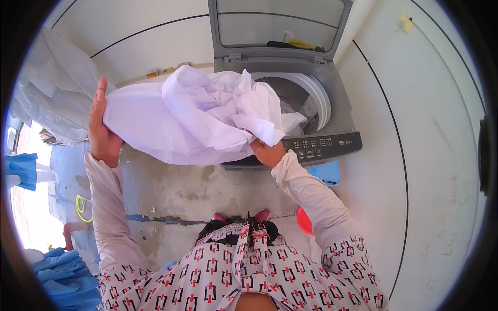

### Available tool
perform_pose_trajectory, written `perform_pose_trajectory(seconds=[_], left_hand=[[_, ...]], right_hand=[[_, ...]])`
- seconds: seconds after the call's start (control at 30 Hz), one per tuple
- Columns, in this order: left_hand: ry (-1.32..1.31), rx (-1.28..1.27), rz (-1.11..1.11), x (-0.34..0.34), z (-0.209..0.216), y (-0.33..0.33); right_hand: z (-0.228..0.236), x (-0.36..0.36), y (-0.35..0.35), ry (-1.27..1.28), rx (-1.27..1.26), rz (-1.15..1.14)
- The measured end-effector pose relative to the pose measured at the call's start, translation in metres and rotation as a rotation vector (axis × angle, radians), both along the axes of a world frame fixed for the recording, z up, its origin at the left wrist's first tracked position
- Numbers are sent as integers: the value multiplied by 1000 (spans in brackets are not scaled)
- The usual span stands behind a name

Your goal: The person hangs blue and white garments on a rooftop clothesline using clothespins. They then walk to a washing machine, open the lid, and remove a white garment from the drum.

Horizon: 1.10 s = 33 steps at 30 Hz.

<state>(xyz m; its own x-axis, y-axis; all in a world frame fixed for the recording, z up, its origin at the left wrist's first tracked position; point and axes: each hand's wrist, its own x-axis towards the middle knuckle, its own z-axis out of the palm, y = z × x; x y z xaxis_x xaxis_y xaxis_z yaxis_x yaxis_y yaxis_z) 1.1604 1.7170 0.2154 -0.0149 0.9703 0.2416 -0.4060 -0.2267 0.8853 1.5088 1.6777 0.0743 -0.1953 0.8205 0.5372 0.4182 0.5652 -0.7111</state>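
A large bunched white cloth [187,114], tinged lilac in this light, is held up in front of me. Its right part hangs over the mouth of a grey top-loading washing machine [340,111] and hides part of the drum [316,98]. My left hand [105,129] lies against the cloth's left end, palm inward, fingers stretched out straight and pointing up. At the lower right of the bundle, my right hand [268,153] is closed on a fold, just in front of the machine's control panel; its fingertips are partly covered by fabric.
The machine's lid [280,26] stands raised. White sheeting [57,83] hangs at left. Blue cloth [67,280] is piled at lower left. A light-blue container [327,172] and a red basin [304,220] sit low at right. White walls [430,129] border the machine.
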Motion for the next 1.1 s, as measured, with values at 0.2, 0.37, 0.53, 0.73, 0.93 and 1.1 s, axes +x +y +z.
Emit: perform_pose_trajectory(seconds=[0.2, 0.37, 0.53, 0.73, 0.93, 1.1], left_hand=[[144, -275, -151, -57, -78, -53], [484, -622, -505, -53, -148, -93], [1004, 114, -77, 2, -94, -74], [792, -29, -616, 85, -39, -74], [416, 105, 98, 12, 34, -95], [513, 227, 183, -22, 47, -100]], right_hand=[[38, 20, -32, 534, -117, -96], [78, 20, -52, 616, -262, 230], [88, 12, -52, 383, -240, 143], [147, -35, -2, 147, -12, 555], [58, 2, 51, -183, -2, 456], [23, 22, 78, -223, -384, 452]])
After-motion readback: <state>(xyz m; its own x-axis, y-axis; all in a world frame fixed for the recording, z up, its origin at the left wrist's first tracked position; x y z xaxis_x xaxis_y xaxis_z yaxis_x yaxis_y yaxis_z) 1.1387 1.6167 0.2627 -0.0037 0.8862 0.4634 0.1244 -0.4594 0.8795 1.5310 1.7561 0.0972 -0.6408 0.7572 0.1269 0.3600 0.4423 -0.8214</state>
